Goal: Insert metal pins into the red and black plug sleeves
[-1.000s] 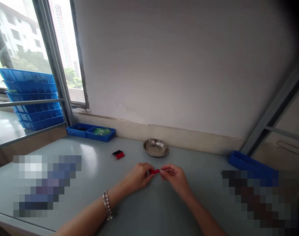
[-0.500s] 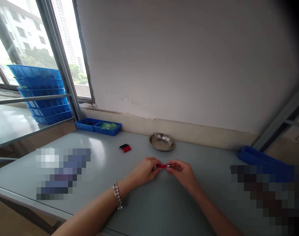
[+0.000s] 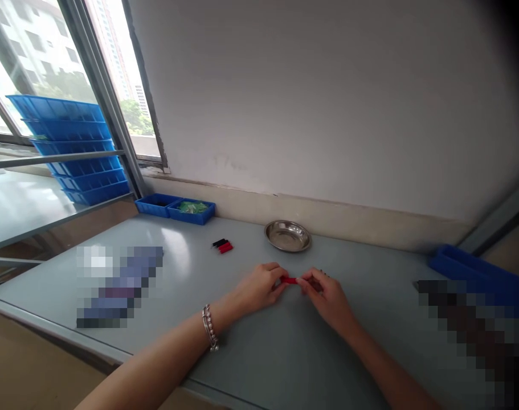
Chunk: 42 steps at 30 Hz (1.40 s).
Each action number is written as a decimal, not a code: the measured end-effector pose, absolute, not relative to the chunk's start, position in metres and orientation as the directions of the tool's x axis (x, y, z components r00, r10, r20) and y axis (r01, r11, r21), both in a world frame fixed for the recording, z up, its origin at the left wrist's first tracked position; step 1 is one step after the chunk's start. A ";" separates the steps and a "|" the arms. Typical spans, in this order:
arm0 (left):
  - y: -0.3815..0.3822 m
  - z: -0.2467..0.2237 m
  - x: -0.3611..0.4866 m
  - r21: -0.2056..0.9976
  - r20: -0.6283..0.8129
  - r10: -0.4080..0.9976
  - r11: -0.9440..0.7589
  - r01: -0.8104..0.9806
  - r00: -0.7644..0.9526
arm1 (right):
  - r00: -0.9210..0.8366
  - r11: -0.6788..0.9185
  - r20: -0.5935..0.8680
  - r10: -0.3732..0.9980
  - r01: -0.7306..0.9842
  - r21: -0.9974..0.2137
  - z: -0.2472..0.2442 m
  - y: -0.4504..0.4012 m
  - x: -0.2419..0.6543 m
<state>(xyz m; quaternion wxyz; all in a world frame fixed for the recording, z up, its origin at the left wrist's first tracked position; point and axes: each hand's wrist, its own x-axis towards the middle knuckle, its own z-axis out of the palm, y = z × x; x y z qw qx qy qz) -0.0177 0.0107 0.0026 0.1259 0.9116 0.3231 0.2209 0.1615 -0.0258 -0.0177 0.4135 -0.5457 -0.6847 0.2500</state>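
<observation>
Left hand (image 3: 259,287) and right hand (image 3: 327,299) both grasp a small red plastic part (image 3: 290,280), pinched between their fingertips, end to end, over the grey table (image 3: 285,364). Loose red and black pieces (image 3: 222,246) lie ahead of the left hand, near a steel dish (image 3: 287,236). Blue trays (image 3: 175,209) sit against the wall.

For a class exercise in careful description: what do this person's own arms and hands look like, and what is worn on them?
The left forearm and right forearm are bare, with no sleeves or cables, and the left hand and right hand wear no gloves. A silvery bracelet of small beads or links circles the left wrist; the right wrist shows none.
</observation>
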 end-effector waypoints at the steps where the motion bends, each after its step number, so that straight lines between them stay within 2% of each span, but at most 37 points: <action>1: 0.010 0.003 -0.017 0.362 0.321 0.639 -0.765 0.534 0.699 | -0.070 0.279 0.295 0.953 0.583 -0.763 -0.017 -0.026 0.162; 5: 0.009 0.003 -0.017 0.350 0.319 0.626 -0.776 0.526 0.711 | -0.099 0.271 0.282 0.954 0.685 -0.676 -0.015 -0.027 0.162; 7: 0.009 0.002 -0.017 0.354 0.331 0.620 -0.780 0.515 0.711 | -0.093 0.267 0.281 0.955 0.682 -0.681 -0.016 -0.028 0.161; 12: 0.009 0.003 -0.017 0.367 0.341 0.613 -0.785 0.499 0.713 | -0.038 0.257 0.278 0.960 0.517 -0.816 -0.017 -0.028 0.156; 16: 0.010 0.004 -0.017 0.369 0.345 0.615 -0.783 0.500 0.709 | -0.046 0.222 0.221 0.974 0.360 -0.906 -0.018 -0.027 0.156; 20: 0.012 0.002 -0.017 0.376 0.373 0.628 -0.775 0.508 0.683 | -0.061 0.191 0.182 0.981 0.238 -0.952 -0.018 -0.026 0.159; 25: 0.013 -0.002 -0.017 0.364 0.416 0.614 -0.788 0.496 0.671 | -0.051 0.212 0.208 0.977 0.353 -0.911 -0.014 -0.028 0.161; 30: 0.014 -0.002 -0.017 0.353 0.431 0.592 -0.805 0.477 0.681 | -0.046 0.207 0.233 0.971 0.643 -0.737 -0.011 -0.029 0.162; 32: 0.015 -0.001 -0.017 0.361 0.441 0.600 -0.799 0.480 0.667 | -0.023 0.210 0.257 0.966 0.652 -0.729 -0.011 -0.028 0.163; 37: 0.017 0.000 -0.017 0.367 0.454 0.617 -0.787 0.496 0.643 | -0.040 0.311 0.348 0.937 0.554 -0.773 -0.013 -0.027 0.164; 42: 0.016 -0.001 -0.017 0.355 0.431 0.616 -0.788 0.503 0.660 | -0.054 0.308 0.340 0.939 0.573 -0.759 -0.012 -0.027 0.164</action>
